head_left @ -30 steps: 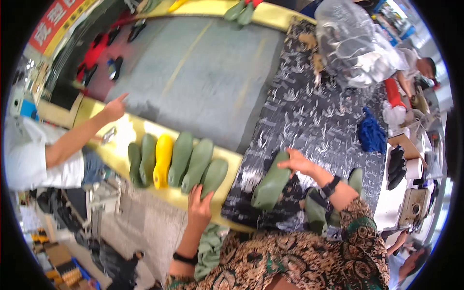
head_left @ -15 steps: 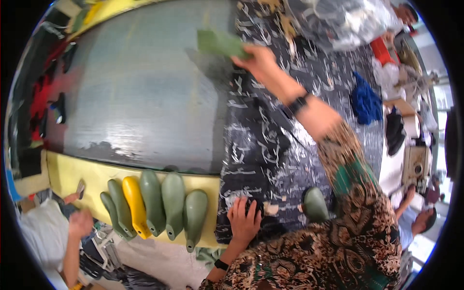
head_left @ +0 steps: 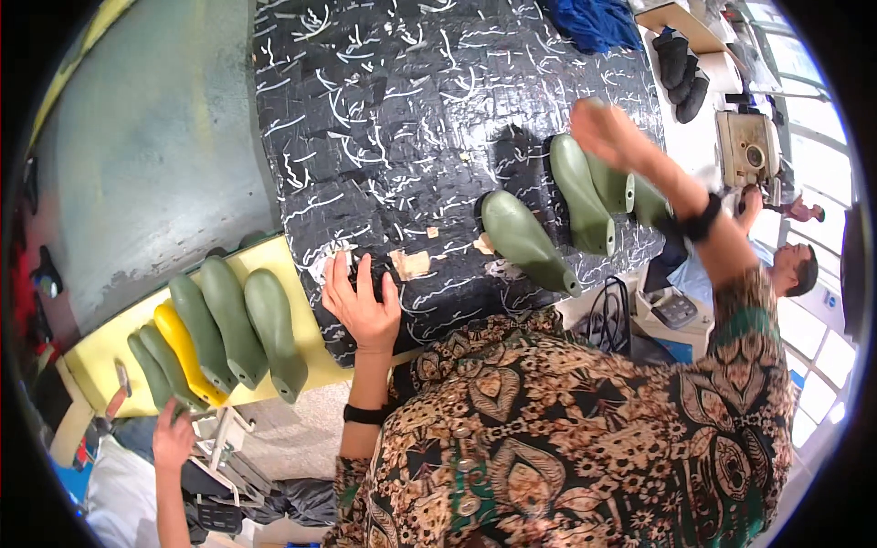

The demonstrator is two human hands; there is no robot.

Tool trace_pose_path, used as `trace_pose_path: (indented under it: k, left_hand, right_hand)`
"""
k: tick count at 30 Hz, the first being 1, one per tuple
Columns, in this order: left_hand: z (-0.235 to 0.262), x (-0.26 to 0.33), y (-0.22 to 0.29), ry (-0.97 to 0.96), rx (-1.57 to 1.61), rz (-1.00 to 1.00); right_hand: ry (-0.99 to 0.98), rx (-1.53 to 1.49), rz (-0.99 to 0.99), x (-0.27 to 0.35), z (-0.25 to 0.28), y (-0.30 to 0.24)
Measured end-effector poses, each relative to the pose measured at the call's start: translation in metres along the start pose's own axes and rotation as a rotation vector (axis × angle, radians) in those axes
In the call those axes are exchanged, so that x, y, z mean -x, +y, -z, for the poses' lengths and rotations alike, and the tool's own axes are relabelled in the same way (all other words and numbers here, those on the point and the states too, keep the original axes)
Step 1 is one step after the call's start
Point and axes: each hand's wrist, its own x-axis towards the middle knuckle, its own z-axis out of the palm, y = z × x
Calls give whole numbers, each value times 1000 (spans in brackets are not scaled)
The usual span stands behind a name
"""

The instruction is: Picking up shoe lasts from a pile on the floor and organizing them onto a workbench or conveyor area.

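The left hand lay palm down on the black-covered worktop, near its edge, with the fingers spread and its grip slack, grasping nothing. The right hand reached out over the worktop, fingers folded and blurred; whether its grip was clenched on something or empty could not be told.

Green shoe lasts lay on the worktop between the person and the right hand. A single green last was tilted between the two hands, its holed end toward the person. To its right, a long green last lay just beside another green last, both near the right hand, and a further green last was partly covered by the forearm.

On the yellow ledge to the left, six lasts stood in a close, slanting row: five green and one yellow last, the third from the left. A co-worker's hand was near the row's left end. Beyond the ledge ran a grey belt. A blue cloth lay at the worktop's far side, and a beige machine stood off to the right.
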Motion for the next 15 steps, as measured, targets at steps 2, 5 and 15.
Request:
trace_pose_path:
  k: [2,5,15]
  left_hand:
    - [-1,-5,11,-32,-51,-16]
    - [28,-27,70,-200,122,-77]
    - [8,38,122,-586,235,136]
  right_hand:
    - [-161,29,-373,74,-28,-5]
    - [-135,-140,-571,109,-62,-39]
    - [-279,-1161,-506,39,-99,-163]
